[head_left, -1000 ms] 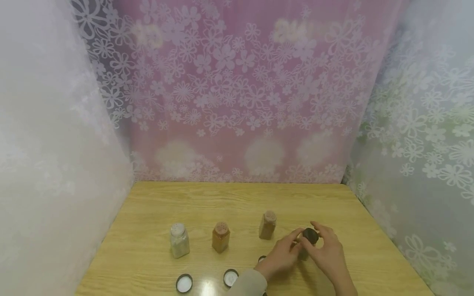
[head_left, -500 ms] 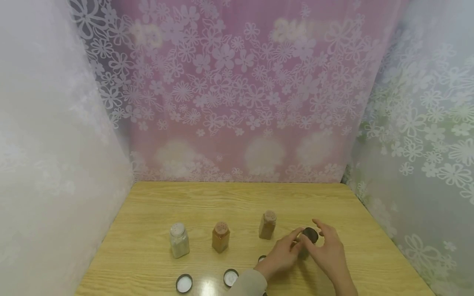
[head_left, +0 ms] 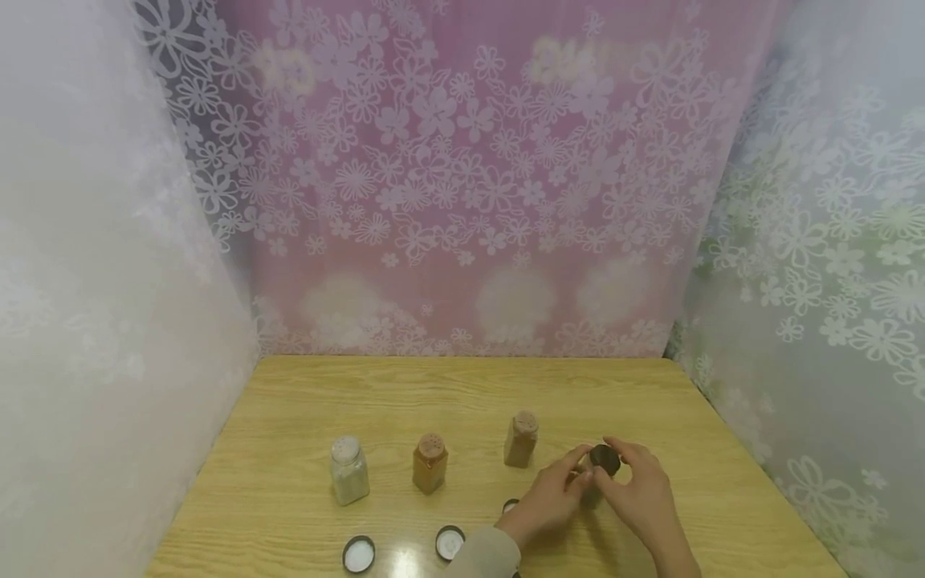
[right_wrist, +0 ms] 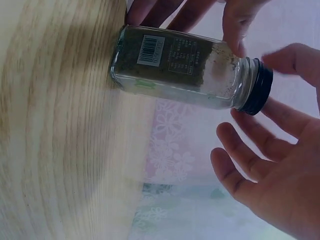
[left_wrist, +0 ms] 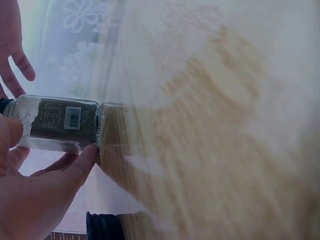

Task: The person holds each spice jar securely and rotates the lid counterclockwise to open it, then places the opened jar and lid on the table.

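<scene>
A glass jar (right_wrist: 180, 65) of dark green-brown spice stands on the wooden table (head_left: 448, 393), with a barcode label and a black cap (head_left: 605, 459). My left hand (head_left: 560, 486) holds its body, fingers curled around the glass (left_wrist: 60, 122). The right hand (head_left: 639, 486) hovers round the cap (right_wrist: 257, 87). Its fingers (right_wrist: 240, 150) are spread, with gaps between them and the cap, and the upper finger is blurred.
Three uncapped jars stand in a row to the left: white (head_left: 349, 471), orange (head_left: 429, 464), brown (head_left: 520, 440). Loose caps (head_left: 359, 553), (head_left: 450, 543) lie near the front edge, and another (head_left: 510, 506) sits by my left wrist. Floral screens wall three sides.
The right hand's fingers have shifted slightly around the cap, lifting and coming back closer. The jar and my left hand have stayed put.
</scene>
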A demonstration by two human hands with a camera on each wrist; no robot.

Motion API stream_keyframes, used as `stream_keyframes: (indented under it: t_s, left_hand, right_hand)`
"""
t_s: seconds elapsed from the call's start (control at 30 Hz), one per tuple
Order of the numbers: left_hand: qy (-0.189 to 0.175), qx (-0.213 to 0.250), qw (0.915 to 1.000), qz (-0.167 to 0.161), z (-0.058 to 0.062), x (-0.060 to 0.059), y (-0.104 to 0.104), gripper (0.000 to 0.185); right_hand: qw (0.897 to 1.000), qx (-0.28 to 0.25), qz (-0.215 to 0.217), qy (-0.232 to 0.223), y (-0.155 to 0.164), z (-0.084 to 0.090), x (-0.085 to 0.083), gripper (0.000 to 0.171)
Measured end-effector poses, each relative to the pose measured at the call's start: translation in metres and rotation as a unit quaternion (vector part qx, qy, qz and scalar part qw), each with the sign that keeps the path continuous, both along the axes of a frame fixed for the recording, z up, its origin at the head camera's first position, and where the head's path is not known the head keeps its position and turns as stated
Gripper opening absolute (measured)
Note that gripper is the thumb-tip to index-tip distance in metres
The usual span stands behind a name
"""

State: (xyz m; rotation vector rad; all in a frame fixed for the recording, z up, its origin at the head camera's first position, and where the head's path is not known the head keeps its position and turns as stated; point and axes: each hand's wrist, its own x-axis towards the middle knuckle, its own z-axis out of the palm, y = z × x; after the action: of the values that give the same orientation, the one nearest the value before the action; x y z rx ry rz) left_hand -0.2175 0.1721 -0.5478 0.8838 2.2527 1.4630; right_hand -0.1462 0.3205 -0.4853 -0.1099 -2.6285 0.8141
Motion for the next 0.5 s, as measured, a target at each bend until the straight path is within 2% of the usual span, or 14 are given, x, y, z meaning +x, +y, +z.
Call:
stream_keyframes:
  t_s: [0.13,0.23,0.5]
  left_hand:
    - [0.002,-0.003,1.0,0.005,-0.0014,-0.0001,0.0007,0.051]
    - [-0.003,-0.002,1.0,0.004,-0.0021,0.0004,0.0007,0.05]
    - [-0.001,0.001,1.0,-0.001,0.0011,0.0007,-0.0006,0.051]
  right_hand:
    - [1.0,0.017,-0.022,-0.014,-0.0004,0.0025,-0.0018,0.065]
    - [0.999,0.022,-0.035,-0.028,0.0003,0.003,-0.0021,0.065]
    - [0.999,0.004,-0.007,-0.036,0.0003,0.0014,-0.0004,0.057]
